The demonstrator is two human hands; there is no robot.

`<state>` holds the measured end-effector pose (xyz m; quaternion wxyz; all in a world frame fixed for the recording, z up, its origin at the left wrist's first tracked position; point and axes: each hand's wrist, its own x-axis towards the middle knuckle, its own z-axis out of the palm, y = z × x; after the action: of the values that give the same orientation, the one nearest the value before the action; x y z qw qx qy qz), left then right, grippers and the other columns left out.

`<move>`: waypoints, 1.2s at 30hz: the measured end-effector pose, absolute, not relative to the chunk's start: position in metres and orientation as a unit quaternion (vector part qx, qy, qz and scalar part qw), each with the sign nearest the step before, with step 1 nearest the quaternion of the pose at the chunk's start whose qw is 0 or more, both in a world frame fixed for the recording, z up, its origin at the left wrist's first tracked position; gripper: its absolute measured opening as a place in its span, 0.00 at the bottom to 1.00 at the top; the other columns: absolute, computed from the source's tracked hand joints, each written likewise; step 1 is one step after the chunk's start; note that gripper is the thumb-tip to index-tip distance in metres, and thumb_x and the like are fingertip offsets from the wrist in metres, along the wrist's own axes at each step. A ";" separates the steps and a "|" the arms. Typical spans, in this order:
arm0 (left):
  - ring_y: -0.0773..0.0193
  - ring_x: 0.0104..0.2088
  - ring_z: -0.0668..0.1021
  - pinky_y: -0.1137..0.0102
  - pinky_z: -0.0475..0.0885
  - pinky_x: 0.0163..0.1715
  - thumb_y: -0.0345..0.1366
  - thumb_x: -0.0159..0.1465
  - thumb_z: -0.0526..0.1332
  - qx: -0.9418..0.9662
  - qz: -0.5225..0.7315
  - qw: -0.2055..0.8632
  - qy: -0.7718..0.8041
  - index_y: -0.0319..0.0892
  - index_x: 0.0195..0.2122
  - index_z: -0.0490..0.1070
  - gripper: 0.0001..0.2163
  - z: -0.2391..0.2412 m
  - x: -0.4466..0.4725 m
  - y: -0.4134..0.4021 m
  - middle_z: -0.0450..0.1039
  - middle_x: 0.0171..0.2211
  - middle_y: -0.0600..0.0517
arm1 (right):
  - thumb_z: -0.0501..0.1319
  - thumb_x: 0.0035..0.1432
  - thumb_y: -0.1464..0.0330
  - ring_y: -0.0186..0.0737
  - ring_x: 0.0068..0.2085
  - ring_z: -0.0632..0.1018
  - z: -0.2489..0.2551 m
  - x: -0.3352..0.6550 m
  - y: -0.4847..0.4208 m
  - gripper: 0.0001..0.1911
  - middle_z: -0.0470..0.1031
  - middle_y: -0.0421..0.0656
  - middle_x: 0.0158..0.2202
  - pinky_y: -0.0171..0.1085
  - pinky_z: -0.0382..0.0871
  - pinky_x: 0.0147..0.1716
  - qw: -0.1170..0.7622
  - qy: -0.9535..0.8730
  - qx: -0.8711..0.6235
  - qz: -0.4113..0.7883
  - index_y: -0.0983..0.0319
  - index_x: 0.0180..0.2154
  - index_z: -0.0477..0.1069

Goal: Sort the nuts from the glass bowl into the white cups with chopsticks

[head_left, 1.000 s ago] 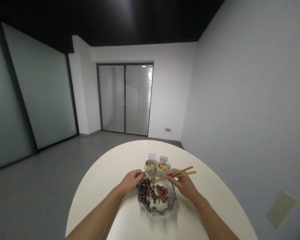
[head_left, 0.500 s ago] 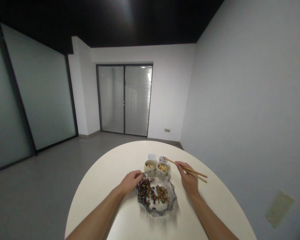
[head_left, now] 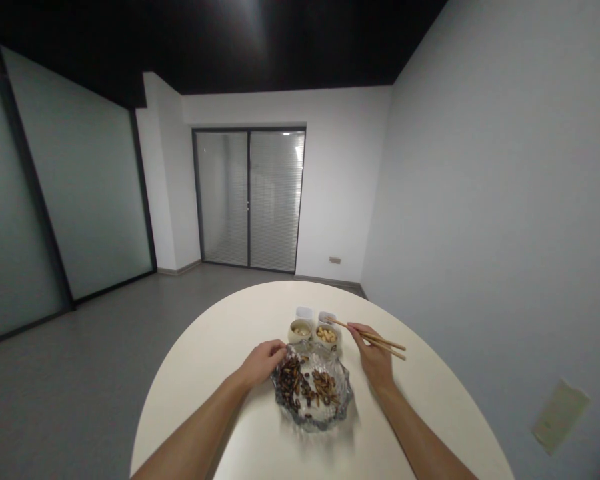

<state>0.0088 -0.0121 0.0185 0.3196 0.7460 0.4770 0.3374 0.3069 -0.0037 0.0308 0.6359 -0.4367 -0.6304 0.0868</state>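
Note:
My right hand is closed around a pair of wooden chopsticks. Their tips reach into the right one of two small white plastic containers; whether they pinch anything is too small to tell. My left hand has its fingers curled on the left rim of a clear glass bowl with a wavy edge. Inside the bowl lie a dark brown heap of what look like insects or pupae at left and lighter brown, elongated pieces at right.
Behind the bowl stand two small round cups, the left cup with a few pale pieces and the right cup with peanut-like pieces. Another white container is behind the left cup. Everything rests on a round cream table beside a wall.
My right hand has shifted slightly left, and the chopstick tips have dipped lower into the right white container. A dark bit seen at the tips earlier no longer shows there. My left hand stays put.

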 end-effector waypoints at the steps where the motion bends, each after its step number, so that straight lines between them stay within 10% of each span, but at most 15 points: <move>1: 0.58 0.37 0.77 0.69 0.68 0.39 0.45 0.64 0.53 0.746 0.337 0.319 0.478 0.39 0.36 0.76 0.17 0.018 0.009 -0.012 0.79 0.34 0.49 | 0.63 0.61 0.54 0.50 0.44 0.81 0.032 0.307 -0.004 0.15 0.82 0.46 0.39 0.51 0.73 0.51 0.637 -0.629 -0.438 0.088 0.59 0.37 0.80; 12: 0.59 0.37 0.77 0.70 0.67 0.38 0.44 0.64 0.53 0.749 0.341 0.318 0.471 0.40 0.35 0.76 0.16 0.015 0.008 -0.009 0.78 0.33 0.50 | 0.66 0.59 0.55 0.47 0.35 0.82 0.058 0.297 -0.030 0.14 0.82 0.45 0.32 0.43 0.78 0.37 0.599 -0.682 -0.390 0.156 0.59 0.33 0.79; 36: 0.59 0.37 0.76 0.70 0.67 0.38 0.45 0.64 0.53 0.749 0.343 0.319 0.470 0.40 0.35 0.76 0.16 0.015 0.008 -0.010 0.78 0.34 0.50 | 0.61 0.65 0.59 0.46 0.39 0.82 0.058 0.289 -0.041 0.11 0.83 0.45 0.36 0.43 0.76 0.42 0.433 -0.810 -0.346 0.191 0.58 0.38 0.78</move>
<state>0.0077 -0.0101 0.0155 0.3189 0.7485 0.4696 0.3427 0.2895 -0.0412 0.0585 0.4334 -0.3458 -0.8099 0.1914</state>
